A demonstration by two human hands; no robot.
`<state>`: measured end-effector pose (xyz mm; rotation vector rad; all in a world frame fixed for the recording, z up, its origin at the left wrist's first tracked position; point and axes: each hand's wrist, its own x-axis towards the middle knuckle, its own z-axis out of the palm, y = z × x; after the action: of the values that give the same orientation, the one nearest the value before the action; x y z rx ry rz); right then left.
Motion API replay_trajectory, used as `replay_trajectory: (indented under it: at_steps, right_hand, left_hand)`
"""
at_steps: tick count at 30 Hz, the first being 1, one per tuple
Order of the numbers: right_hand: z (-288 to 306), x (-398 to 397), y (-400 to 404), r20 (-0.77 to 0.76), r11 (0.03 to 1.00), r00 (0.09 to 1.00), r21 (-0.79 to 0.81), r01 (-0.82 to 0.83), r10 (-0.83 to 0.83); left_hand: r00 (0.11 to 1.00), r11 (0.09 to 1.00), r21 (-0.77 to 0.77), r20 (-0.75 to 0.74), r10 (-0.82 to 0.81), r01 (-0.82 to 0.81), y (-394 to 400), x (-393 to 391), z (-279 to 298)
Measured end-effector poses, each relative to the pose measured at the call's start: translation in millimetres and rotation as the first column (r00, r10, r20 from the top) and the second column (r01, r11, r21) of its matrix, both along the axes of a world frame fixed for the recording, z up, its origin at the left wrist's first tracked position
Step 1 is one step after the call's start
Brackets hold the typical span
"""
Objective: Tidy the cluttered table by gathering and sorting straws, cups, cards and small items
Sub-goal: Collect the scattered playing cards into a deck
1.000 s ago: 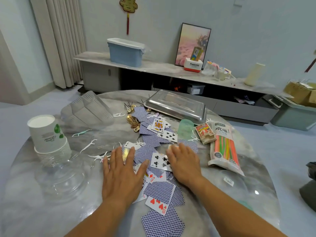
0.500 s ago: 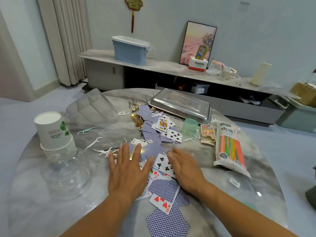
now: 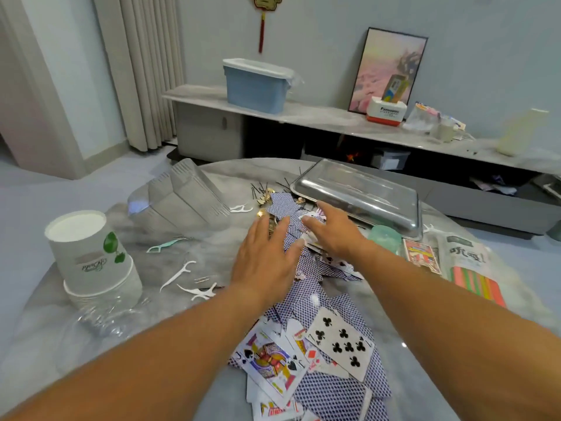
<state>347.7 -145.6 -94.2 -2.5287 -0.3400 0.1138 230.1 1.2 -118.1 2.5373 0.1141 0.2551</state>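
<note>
Both my forearms reached forward, side by side. My left hand (image 3: 264, 256) lay flat, palm down, fingers (image 3: 256, 230) straight. My right hand (image 3: 332, 232) was flat too, fingers spread forward, near the left.

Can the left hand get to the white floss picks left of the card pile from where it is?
Probably yes. The left hand lies flat on the playing cards, and the white floss picks lie loose on bare table just to its left, nothing between; the paper cup stack stands further left.
</note>
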Motion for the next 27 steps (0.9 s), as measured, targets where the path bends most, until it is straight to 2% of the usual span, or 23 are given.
replay_trajectory:
  at_steps: [3,5,7,11,14,17,20,23,27]
  right_hand:
    - [-13.4,21.6,5.7,-0.043,0.996,0.999,-0.092,0.017,-0.021]
    - [-17.9,16.9,5.3,0.003,0.985,1.0,-0.172,-0.008,0.008]
    - [-19.8,6.4,1.5,0.029,0.991,0.999,-0.136,-0.017,0.021]
    - [-18.1,-32.3,-9.3,0.031,0.998,0.999,0.057,-0.038,0.036]
    - [-16.7,-65.8,-16.0,-0.013,0.98,0.994,0.17,-0.104,0.108]
    - [-13.0,-91.0,-23.6,-0.031,0.979,0.989,0.148,-0.14,0.146]
    - [-6.3,-106.4,-29.7,-0.019,0.984,0.988,0.091,-0.151,0.153]
    - [-1.8,-113.0,-30.5,0.011,0.988,0.989,0.043,-0.145,0.145]
    - [8.7,-90.9,-18.0,0.052,0.991,0.997,0.12,-0.064,0.058]
  left_hand:
    - [0.994,0.997,0.047,-0.094,-0.052,0.056,10.0,40.9,-1.3]
    - [0.975,0.984,0.115,-0.19,-0.116,0.139,14.9,50.6,-4.6]
    - [0.953,0.95,0.202,-0.238,-0.187,0.237,16.4,52.2,-11.4]
    - [0.955,0.938,0.19,-0.123,-0.269,0.289,17.3,28.0,-21.2]
    - [0.959,0.944,0.167,-0.071,-0.275,0.283,16.7,-0.7,-24.0]
    - [0.964,0.952,0.159,-0.095,-0.249,0.262,13.3,-30.5,-23.2]
    - [0.97,0.936,0.253,-0.078,-0.232,0.244,11.1,-55.1,-18.4]
    - [0.982,0.908,0.383,-0.003,-0.186,0.173,14.2,-65.1,-5.7]
    - [0.992,0.902,0.43,0.107,-0.074,0.021,22.7,-40.8,8.5]
